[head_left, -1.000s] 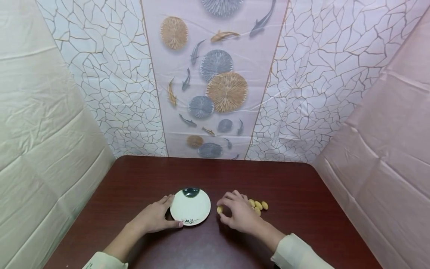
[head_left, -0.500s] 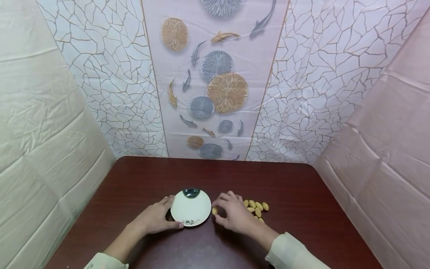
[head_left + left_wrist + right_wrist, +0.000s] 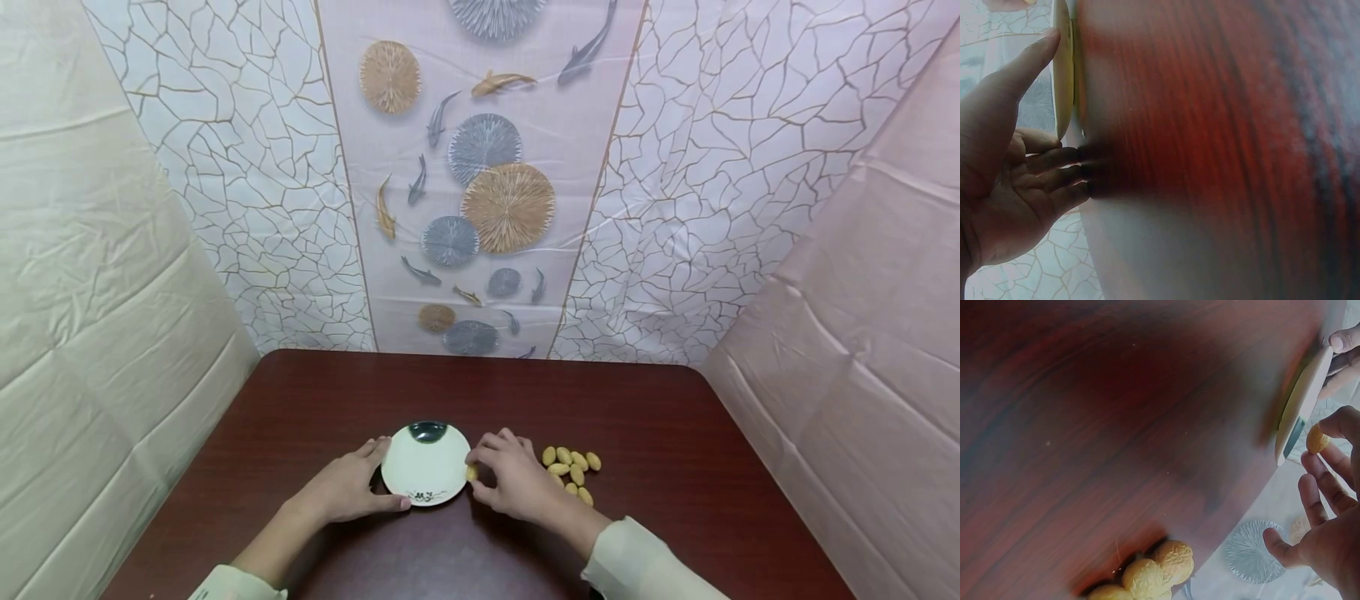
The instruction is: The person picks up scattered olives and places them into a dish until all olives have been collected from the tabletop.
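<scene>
A round white plate point(image 3: 425, 468), with a dark green patch at its far rim and a small flower pattern at its near rim, lies on the table. My left hand point(image 3: 341, 487) holds it by the left rim, thumb at the near side and fingers at the far side. Between thumb and fingertips, my right hand point(image 3: 516, 479) pinches a wrinkled yellow oval fruit point(image 3: 1317, 439) at the plate's right rim. In the right wrist view that fruit is up off the table. Several more yellow fruits point(image 3: 559, 470) lie loose just right of the hand.
The dark red-brown wooden table point(image 3: 615, 408) has a glossy, grained top. Behind it hangs a patterned cloth point(image 3: 510, 208) with printed fish and discs. Plain cream cloth point(image 3: 847, 350) borders the table on both sides.
My right hand has moved left with the pinched fruit, from beside the loose fruits to the plate's right rim. More of the loose fruits now show. My left hand and the plate stay put.
</scene>
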Demonstrator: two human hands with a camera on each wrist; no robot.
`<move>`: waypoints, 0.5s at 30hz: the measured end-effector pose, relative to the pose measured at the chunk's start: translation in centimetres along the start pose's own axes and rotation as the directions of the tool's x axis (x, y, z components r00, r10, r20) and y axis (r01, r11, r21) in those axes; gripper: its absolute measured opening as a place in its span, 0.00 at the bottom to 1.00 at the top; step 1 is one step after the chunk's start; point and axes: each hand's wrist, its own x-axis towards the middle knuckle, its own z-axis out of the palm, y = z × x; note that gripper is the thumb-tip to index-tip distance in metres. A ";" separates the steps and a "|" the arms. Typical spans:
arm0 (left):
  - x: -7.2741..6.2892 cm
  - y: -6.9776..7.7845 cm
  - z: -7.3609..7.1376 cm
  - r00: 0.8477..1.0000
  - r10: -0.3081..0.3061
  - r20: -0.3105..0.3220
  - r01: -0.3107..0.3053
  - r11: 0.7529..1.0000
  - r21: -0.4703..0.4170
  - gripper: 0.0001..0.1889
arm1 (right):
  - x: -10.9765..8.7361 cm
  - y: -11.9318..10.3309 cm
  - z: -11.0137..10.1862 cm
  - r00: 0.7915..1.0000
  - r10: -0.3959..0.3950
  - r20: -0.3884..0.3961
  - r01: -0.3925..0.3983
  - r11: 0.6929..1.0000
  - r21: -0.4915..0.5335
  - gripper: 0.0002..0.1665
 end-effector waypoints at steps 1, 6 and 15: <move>0.0 0.0 0.0 1.000 -0.002 0.001 0.002 1.000 0.000 0.65 | 0.0 0.0 0.0 1.000 0.001 0.004 -0.001 1.000 0.001 0.13; 0.0 0.0 0.0 1.000 -0.006 0.006 0.006 1.000 -0.004 0.65 | 0.1 -0.2 0.1 0.999 0.012 0.034 -0.012 1.000 0.018 0.14; 0.0 -0.1 0.0 1.000 -0.001 0.002 0.001 1.000 -0.003 0.65 | 0.4 0.0 1.0 1.000 0.011 0.017 -0.011 1.000 -0.014 0.15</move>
